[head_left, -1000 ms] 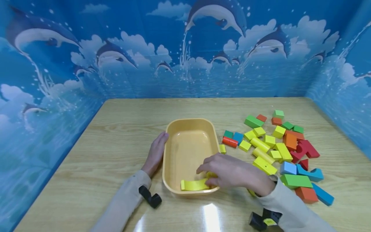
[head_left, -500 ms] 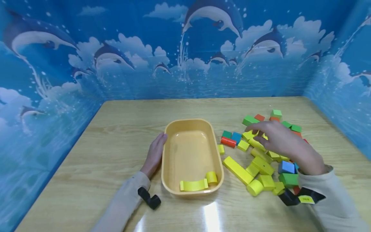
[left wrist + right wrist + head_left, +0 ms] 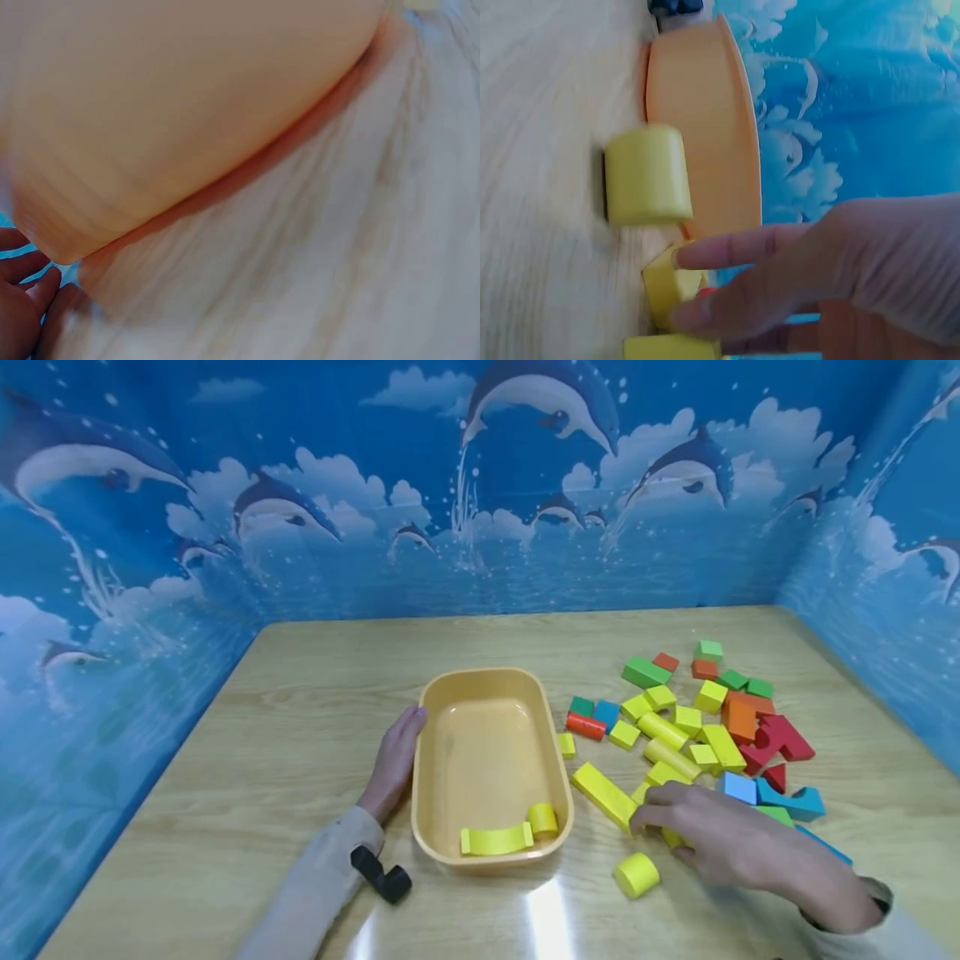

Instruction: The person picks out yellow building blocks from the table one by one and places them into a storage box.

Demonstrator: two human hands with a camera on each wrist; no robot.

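My left hand (image 3: 393, 760) rests against the left outer wall of a cream plastic tray (image 3: 487, 752), fingers straight along it. The left wrist view shows that wall and some fingertips (image 3: 19, 262). Inside the tray's near end lie a yellow arched block (image 3: 495, 841) and a short yellow cylinder (image 3: 542, 820). To the right of the tray, my right hand (image 3: 720, 835) is low over yellow blocks. In the right wrist view its thumb and index finger are at a yellow block (image 3: 664, 289), apart from each other. A loose yellow cylinder (image 3: 636, 875) lies nearby.
A long yellow block (image 3: 603, 795) lies between tray and right hand. Several yellow, green, orange, dark red (image 3: 787, 739) and blue blocks (image 3: 795, 802) spread across the right of the table. A red cylinder (image 3: 585, 726) lies beyond the tray's right side. Dolphin-print curtains surround the table.
My right hand left the tray, passed over the far yellow blocks and came down toward the near ones. The loose yellow cylinder has shifted toward me and left. My left hand stays at the tray.
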